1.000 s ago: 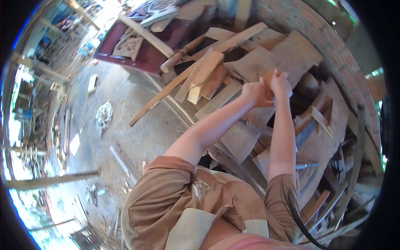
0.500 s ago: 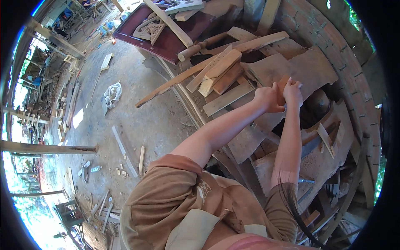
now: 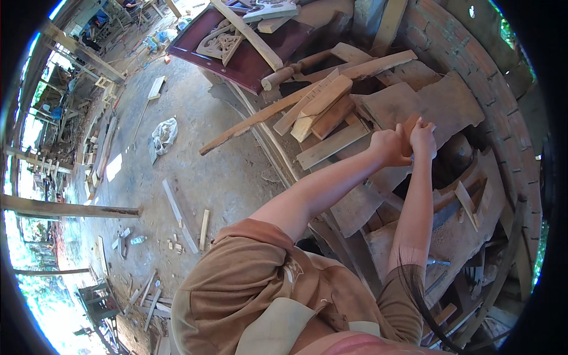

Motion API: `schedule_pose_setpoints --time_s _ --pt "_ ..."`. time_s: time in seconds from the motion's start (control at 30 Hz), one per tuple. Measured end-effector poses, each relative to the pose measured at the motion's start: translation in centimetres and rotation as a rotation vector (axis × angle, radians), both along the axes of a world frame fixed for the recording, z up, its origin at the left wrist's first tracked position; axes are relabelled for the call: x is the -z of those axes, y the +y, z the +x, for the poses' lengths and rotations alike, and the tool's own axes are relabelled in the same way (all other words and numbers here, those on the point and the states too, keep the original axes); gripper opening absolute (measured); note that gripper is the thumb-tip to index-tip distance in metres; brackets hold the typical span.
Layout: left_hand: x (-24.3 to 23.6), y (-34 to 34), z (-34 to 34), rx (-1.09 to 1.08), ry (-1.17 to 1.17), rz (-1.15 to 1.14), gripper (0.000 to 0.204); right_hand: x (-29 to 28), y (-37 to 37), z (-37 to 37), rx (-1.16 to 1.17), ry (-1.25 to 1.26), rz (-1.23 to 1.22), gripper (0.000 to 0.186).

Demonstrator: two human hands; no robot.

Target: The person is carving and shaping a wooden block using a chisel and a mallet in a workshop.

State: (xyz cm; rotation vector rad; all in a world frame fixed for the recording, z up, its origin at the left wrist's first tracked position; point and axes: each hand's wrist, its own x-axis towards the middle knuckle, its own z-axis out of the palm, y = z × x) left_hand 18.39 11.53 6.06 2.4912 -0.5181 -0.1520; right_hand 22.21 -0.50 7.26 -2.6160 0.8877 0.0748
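Observation:
Both my hands are closed on a small orange-brown wooden piece [image 3: 408, 127] above the scrap pile. My left hand [image 3: 387, 145] grips it from the left with curled fingers; my right hand [image 3: 422, 142] is wrapped on its right end, close beside the left. Beneath and behind them lie dusty, ragged brown boards [image 3: 451, 100]. Just left of my hands are stacked offcuts, including a pale wedge-ended block [image 3: 316, 109], a long narrow plank [image 3: 236, 133] and a grey-brown board [image 3: 331, 145].
A maroon panel [image 3: 254, 71] holding carved pieces stands at the top. A curved brick wall [image 3: 491, 100] borders the pile on the right. The concrete floor [image 3: 207, 165] on the left carries loose strips and a white sack [image 3: 164, 136]. A person [image 3: 130, 6] is far off, top left.
The view has turned, so the pile and floor appear farther right. My hands, still gripping the piece, have come slightly toward me over the boards.

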Motion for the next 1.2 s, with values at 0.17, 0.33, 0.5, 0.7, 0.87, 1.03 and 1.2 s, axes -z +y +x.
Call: schedule_pose_setpoints --time_s 0.17,0.33,0.5,0.7,0.87,1.03,1.2 --pt "-0.1 0.6 0.4 0.037 0.03 -0.013 0.075 0.0 0.4 0.1 0.05 0.025 -0.024 0.052" --pt "0.4 -0.4 0.7 0.128 -0.023 -0.067 0.086 0.2 -1.1 -0.5 0.109 0.004 -0.063 0.059" --pt "0.7 1.0 2.4 0.153 0.017 0.018 0.1 0.3 0.8 0.8 0.123 0.044 -0.041 0.059" --pt "-0.7 0.4 1.9 0.207 0.046 0.019 0.079 0.4 0.5 0.1 0.055 -0.005 -0.204 0.038" --pt "-0.3 0.9 1.9 0.203 0.059 -0.016 0.078 0.5 0.9 0.1 0.063 0.005 -0.189 0.039" --pt "-0.9 0.9 1.8 0.197 0.077 -0.03 0.082 0.9 0.4 0.0 0.067 -0.019 -0.2 0.04" --pt "-0.3 0.8 2.0 0.17 0.05 -0.024 0.082 0.4 0.9 0.3 0.095 -0.001 -0.187 0.041"
